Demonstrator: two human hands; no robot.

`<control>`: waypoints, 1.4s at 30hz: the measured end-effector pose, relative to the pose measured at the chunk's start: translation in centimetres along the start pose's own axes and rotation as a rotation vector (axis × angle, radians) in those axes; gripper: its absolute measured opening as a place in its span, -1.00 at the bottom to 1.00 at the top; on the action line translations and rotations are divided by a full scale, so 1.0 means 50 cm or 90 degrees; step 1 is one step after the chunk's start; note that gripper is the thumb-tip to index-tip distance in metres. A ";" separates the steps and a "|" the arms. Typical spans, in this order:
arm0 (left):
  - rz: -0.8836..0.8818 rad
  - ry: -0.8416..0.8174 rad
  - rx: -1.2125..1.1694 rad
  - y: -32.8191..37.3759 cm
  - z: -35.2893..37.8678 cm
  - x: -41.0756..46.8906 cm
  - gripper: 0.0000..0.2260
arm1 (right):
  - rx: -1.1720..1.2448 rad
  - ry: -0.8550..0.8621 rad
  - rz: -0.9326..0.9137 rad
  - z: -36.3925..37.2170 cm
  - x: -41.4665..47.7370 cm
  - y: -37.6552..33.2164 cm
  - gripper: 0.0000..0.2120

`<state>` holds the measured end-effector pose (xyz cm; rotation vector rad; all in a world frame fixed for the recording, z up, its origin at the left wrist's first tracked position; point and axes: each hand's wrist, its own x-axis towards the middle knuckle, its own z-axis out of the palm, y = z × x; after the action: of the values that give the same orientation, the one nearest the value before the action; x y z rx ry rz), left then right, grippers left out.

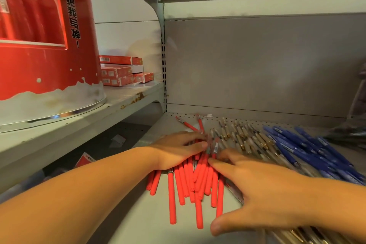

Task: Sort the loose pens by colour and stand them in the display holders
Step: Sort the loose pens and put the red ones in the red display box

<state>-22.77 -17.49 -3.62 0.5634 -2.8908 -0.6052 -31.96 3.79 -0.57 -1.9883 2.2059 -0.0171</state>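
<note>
A heap of red pens [190,188] lies on the grey shelf [150,224] in front of me. My left hand [178,150] lies flat on the far end of the heap, fingers stretched over the pens. My right hand [263,190] rests spread on the heap's right side, fingertips touching the red pens. Right of them lie several clear pens with gold tips [243,136], and further right a pile of blue pens [309,148]. A large red display holder [45,45] stands on the higher shelf at the left.
Flat red boxes [122,71] are stacked behind the red holder on the upper left shelf [126,101]. Two stray red pens [194,125] lie near the back panel. A grey back wall closes the shelf. Papers lie on the floor below at the left.
</note>
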 end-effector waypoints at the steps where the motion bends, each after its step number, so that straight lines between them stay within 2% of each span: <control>1: 0.003 0.005 0.003 -0.002 0.002 0.000 -0.54 | -0.009 0.004 0.007 0.002 0.000 -0.003 0.01; 4: 0.012 0.012 0.020 -0.001 0.003 0.006 -0.55 | -0.030 0.013 0.031 0.003 0.000 -0.010 0.09; 8: 0.015 0.048 0.001 0.008 -0.007 0.033 -0.42 | -0.044 0.018 0.066 0.015 0.002 -0.012 0.19; 11: 0.001 0.009 0.027 0.011 -0.008 0.054 -0.42 | -0.057 0.009 0.063 0.021 0.006 -0.010 0.20; 18: 0.011 -0.009 -0.010 0.024 -0.005 0.072 -0.59 | -0.051 0.018 0.080 0.024 0.022 -0.010 0.17; 21: 0.013 0.009 -0.016 0.025 -0.003 0.064 -0.61 | -0.020 0.057 0.063 0.024 0.021 -0.009 0.08; 25: 0.016 0.020 -0.024 0.029 -0.003 0.049 -0.49 | 0.011 0.062 -0.001 0.002 0.009 0.006 -0.01; 27: 0.006 0.016 -0.002 0.028 -0.004 0.045 -0.52 | 0.015 0.043 -0.048 -0.013 0.008 0.021 -0.20; 29: -0.004 0.000 0.002 0.030 -0.005 0.040 -0.53 | 0.043 0.033 -0.067 -0.027 0.018 0.044 -0.51; 31: -0.016 -0.030 -0.011 0.035 -0.006 0.034 -0.55 | 0.162 0.033 -0.032 -0.035 0.040 0.074 -0.79; 33: -0.023 -0.056 0.001 0.041 -0.004 0.029 -0.56 | 0.302 0.050 0.009 -0.045 0.073 0.107 -0.80; 35: -0.023 -0.060 0.017 0.045 -0.001 0.025 -0.53 | 0.360 0.079 0.040 -0.062 0.118 0.131 -0.85; 39: -0.036 -0.056 -0.002 0.052 -0.001 0.017 -0.47 | 0.303 0.178 0.085 -0.096 0.234 0.164 -0.90; 42: -0.035 -0.056 -0.006 0.051 -0.001 0.017 -0.46 | 0.210 0.207 0.116 -0.105 0.322 0.163 -0.84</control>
<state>-24.39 -15.66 -2.48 0.6326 -2.9606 -0.6680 -42.21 -11.81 1.66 -1.6955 2.3733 -0.6790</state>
